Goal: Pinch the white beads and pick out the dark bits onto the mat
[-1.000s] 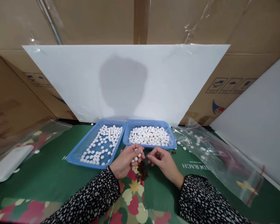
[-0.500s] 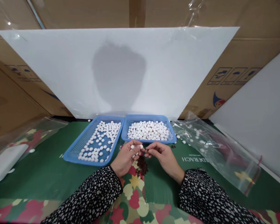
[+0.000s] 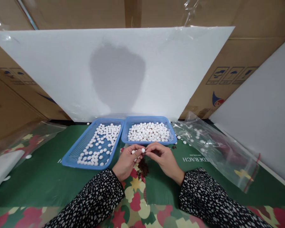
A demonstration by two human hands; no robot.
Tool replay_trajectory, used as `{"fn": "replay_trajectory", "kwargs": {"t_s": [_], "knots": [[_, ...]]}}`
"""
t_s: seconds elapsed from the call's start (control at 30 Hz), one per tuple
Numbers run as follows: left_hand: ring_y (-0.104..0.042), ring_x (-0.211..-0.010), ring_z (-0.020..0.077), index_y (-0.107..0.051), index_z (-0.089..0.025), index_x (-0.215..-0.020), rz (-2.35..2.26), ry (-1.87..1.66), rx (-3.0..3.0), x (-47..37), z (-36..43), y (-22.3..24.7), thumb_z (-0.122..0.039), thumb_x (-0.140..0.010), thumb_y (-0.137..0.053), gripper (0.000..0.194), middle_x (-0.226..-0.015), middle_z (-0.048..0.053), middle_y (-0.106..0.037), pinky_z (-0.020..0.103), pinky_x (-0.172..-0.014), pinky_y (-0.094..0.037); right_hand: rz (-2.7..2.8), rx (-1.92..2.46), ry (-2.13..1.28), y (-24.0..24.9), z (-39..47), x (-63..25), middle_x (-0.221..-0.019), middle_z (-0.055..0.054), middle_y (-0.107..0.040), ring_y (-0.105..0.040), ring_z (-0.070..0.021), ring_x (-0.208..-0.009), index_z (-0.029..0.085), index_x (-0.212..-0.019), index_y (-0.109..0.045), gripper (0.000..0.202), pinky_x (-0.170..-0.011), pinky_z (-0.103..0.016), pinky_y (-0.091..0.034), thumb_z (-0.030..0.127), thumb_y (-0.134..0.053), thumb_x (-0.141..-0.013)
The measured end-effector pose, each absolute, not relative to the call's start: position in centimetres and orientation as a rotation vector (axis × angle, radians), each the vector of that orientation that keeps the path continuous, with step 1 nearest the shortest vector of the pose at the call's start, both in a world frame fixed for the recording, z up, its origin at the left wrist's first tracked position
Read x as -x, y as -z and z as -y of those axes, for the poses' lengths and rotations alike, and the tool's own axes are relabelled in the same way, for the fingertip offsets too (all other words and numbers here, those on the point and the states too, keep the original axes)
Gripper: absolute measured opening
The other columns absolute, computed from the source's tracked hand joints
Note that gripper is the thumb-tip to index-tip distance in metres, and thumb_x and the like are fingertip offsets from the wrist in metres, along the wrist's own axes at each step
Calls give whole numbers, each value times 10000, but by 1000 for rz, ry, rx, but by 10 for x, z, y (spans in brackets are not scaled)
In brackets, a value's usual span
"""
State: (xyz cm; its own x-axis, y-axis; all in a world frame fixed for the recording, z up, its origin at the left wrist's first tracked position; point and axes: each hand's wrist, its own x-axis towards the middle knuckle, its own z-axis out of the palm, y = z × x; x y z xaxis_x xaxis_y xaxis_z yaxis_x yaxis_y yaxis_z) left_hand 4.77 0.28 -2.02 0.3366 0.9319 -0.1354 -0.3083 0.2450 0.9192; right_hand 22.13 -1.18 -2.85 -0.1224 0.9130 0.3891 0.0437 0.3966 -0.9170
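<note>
My left hand [image 3: 123, 162] is closed around a few small white round pieces [image 3: 142, 150], which show between its thumb and fingers. Thumb and forefinger of my right hand [image 3: 165, 159] are pinched together right beside the piece at the left fingertips; whether they grip something tiny is too small to tell. Below the hands lies a small heap of dark reddish-brown bits [image 3: 142, 168]. Just behind them, a blue mesh basket [image 3: 149, 143] is full of white round pieces. A second blue basket [image 3: 68, 157], to the left, holds more such pieces, loosely spread.
A clear plastic bag [image 3: 228, 164] lies at the right with white pieces around it. On the left are a white object [image 3: 4, 167] and another clear bag [image 3: 38, 137]. A white board [image 3: 166, 69] stands behind the baskets, against cardboard boxes [image 3: 247, 50].
My right hand has come slightly nearer to the left, its pinched fingertips now against the white piece. The whole view has shifted a little.
</note>
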Motion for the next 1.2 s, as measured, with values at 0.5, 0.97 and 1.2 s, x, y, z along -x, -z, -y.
{"fn": "replay_trajectory", "kwargs": {"t_s": [0.5,0.97,1.2], "knots": [[-401,-527,98,-723,-130,-827,-961,-1016,-1250,-45,-3,23,-374,-746,-758,259,-573,-18,-549,226,-523,-286,1451,993,-937,30,16,-217,-779,-6,-688,-632,-169,-733,192,-790,-665,115,-706,-280,-502,280,-731,-823],[-416,-533,82,-590,-148,-794,-932,-946,-1061,-38,-4,3,-494,-849,-637,354,-709,19,-604,215,-456,-244,1565,1003,-994,27,11,-229,-855,-37,-699,-658,-182,-786,191,-907,-648,65,-735,-316,-519,231,-633,-857],[-535,-703,118,-612,-137,-1018,-900,-835,-1046,-28,-5,0,-368,-808,-712,328,-907,76,-667,223,-568,-361,1514,1016,-1449,37,9,-233,-711,24,-597,-572,-132,-605,188,-898,-581,57,-578,-254,-459,168,-569,-846]]}}
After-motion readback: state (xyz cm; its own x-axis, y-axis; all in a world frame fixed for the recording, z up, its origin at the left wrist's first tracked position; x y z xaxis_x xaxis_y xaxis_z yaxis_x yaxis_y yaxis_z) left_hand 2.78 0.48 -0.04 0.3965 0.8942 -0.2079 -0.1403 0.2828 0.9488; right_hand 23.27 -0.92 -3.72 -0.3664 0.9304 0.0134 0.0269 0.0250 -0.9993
